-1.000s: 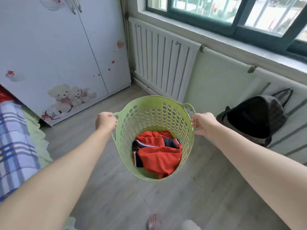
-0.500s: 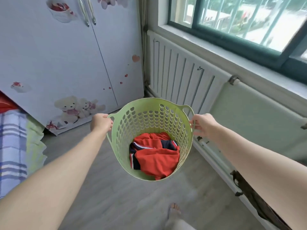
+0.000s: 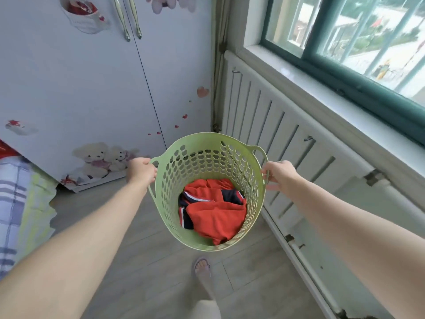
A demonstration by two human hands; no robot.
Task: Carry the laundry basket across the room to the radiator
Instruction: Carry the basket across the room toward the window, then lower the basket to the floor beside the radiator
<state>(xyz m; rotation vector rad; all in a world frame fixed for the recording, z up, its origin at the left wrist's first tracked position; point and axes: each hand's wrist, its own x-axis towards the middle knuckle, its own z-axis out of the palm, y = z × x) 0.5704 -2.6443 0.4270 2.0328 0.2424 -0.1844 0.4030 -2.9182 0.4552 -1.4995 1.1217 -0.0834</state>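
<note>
I hold a light green perforated laundry basket (image 3: 200, 162) in the air above the floor, in the middle of the view. My left hand (image 3: 140, 172) grips its left handle and my right hand (image 3: 279, 174) grips its right handle. Red and dark blue clothing (image 3: 215, 209) lies crumpled in the bottom. The white ribbed radiator (image 3: 264, 116) runs along the wall under the window, just right of and behind the basket, very close to its right side.
A pale wardrobe (image 3: 92, 88) with teddy bear stickers stands ahead on the left. A bed with plaid bedding (image 3: 13, 203) is at the left edge. A pipe (image 3: 299, 254) runs low along the right wall. My sandalled foot (image 3: 202, 267) is on the grey floor below the basket.
I have walked closer to the radiator and wardrobe corner with the basket. The dark bag on the right has slid out of view. Both hands keep their grip.
</note>
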